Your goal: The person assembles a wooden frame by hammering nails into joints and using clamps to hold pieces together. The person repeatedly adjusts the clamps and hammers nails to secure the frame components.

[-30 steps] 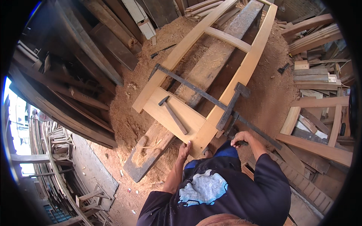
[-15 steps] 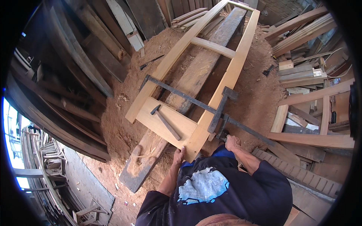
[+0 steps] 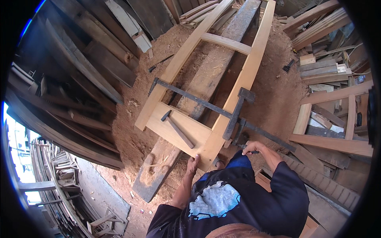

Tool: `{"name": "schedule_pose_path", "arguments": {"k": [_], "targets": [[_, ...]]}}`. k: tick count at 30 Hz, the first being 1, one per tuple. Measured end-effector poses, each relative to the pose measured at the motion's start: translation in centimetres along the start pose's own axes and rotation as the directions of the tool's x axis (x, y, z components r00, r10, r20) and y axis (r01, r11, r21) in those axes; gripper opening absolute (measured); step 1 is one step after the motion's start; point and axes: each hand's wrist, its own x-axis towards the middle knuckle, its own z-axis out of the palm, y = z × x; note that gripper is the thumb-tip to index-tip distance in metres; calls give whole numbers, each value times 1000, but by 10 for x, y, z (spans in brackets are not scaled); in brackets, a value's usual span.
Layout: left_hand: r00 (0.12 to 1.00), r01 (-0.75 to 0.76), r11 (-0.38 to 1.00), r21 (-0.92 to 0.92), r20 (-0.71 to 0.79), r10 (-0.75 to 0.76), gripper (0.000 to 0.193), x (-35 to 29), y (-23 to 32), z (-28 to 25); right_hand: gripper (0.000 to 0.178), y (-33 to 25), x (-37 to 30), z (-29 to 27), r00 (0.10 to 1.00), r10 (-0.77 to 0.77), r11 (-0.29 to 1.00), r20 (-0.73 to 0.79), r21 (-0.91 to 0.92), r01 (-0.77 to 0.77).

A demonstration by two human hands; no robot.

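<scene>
A long pale wooden frame (image 3: 249, 71) with crosspieces and a solid panel (image 3: 174, 131) at its near end lies over a rough plank bench. My left hand (image 3: 192, 164) grips the panel's near edge, thumb on top. A claw-less hammer (image 3: 178, 129) rests on the panel. Spanning the frame is a dark metal bar clamp (image 3: 194, 99), its heavy jaw (image 3: 239, 113) at the right rail. Beside that rail, my right hand (image 3: 254, 147) is closed around the handle of a second dark clamp (image 3: 268, 136), whose bar runs out to the right. The fingers partly hide the handle.
The thick bench plank (image 3: 152, 184) carries shavings, with sawdust around it. Dark boards (image 3: 75, 59) lean at left. Another wooden frame (image 3: 329, 142) and stacked offcuts (image 3: 321, 69) stand at right. A black tool (image 3: 288, 65) lies on the sawdust.
My right hand has shifted slightly right and up, its wrist now turned. My left hand still holds the panel edge. The whole view has shifted a little.
</scene>
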Motion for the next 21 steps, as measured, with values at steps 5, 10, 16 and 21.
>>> {"name": "schedule_pose_path", "arguments": {"k": [5, 10, 16, 21], "targets": [[1000, -8, 997, -74, -12, 7, 50, -1, -4, -2, 46, -31, -36, 44, 818, -83, 925, -570, -349, -150], [999, -27, 991, -132, 18, 29, 51, 5, -1, 0, 32, -32, -51, 73, 632, -279, 852, -723, -490, -186], [993, 83, 982, -172, 99, -67, 51, 1, 4, -5, 20, -5, -6, -5, 997, -30, 991, 75, 132, 20], [999, 35, 997, -62, 28, -33, 49, 4, -3, -3, 24, 0, 4, 3, 997, -49, 998, -56, -40, 47]]}}
